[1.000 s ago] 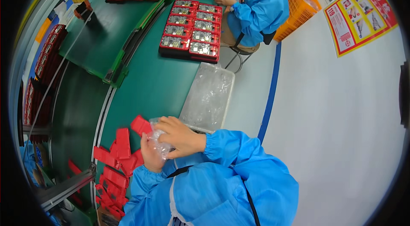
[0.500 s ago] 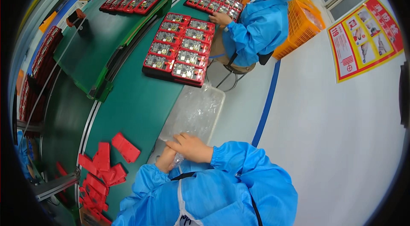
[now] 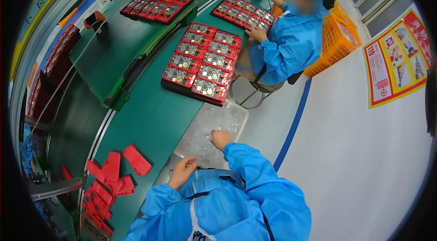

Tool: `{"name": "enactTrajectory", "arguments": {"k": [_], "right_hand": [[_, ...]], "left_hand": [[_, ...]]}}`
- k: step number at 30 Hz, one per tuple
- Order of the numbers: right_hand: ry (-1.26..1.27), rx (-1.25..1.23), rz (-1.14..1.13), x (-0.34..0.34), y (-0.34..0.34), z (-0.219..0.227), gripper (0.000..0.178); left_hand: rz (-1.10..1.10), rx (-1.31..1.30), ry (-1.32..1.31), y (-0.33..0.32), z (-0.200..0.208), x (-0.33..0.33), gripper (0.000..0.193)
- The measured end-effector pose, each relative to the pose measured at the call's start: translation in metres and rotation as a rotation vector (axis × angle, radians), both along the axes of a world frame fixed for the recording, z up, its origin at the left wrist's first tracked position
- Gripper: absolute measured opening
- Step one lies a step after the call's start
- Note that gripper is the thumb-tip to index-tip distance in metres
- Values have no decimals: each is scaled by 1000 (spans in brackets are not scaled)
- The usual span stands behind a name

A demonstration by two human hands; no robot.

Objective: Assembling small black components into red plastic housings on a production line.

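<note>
Right hand (image 3: 221,139) curled over clear plastic film (image 3: 205,128) in tray (image 3: 244,121), pinch unclear | left hand (image 3: 183,171) nearer, fingers bent, pinch unclear | red plastic shells (image 3: 114,165), near left, on green worktop (image 3: 152,127)

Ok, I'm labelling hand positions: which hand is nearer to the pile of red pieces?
Left. The left hand is to the right of the pile of red pieces, not touching it; the right hand is farther right and farther forward, at the clear plastic.

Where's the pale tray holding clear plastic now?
In the head view, the pale tray is just right of the green table, this side of the nearest red-framed circuit boards, with the right hand over it.
</note>
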State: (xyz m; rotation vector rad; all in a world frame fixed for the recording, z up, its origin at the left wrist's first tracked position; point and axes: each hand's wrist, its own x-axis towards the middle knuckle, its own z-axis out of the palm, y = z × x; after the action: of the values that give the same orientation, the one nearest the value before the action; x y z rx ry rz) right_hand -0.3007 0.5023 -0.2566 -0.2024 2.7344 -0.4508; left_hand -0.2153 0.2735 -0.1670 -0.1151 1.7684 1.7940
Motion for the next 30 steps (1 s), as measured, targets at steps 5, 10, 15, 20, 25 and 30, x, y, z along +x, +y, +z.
{"name": "enactTrajectory", "arguments": {"k": [5, 10, 15, 20, 25, 30], "right_hand": [[-44, 22, -191, -17, -16, 18, 49], [-26, 168, -150, -12, -30, -14, 57], [-211, 66, -11, -18, -26, -49, 44], [-227, -165, 316, -2, -51, 44, 34], [-89, -489, 375, 32, -166, 111, 47], [228, -367, 548, 65, -292, 110, 78]], "left_hand": [[-8, -16, -46, -2, -9, 8, 29], [30, -12, -7, -7, -8, 21, 27], [274, -117, 76, -20, 13, 49, 25], [853, -739, 531, -90, 42, 78, 19], [1048, -1308, 449, -172, 14, 111, 48], [894, -1501, 326, -212, -20, 127, 77]]}}
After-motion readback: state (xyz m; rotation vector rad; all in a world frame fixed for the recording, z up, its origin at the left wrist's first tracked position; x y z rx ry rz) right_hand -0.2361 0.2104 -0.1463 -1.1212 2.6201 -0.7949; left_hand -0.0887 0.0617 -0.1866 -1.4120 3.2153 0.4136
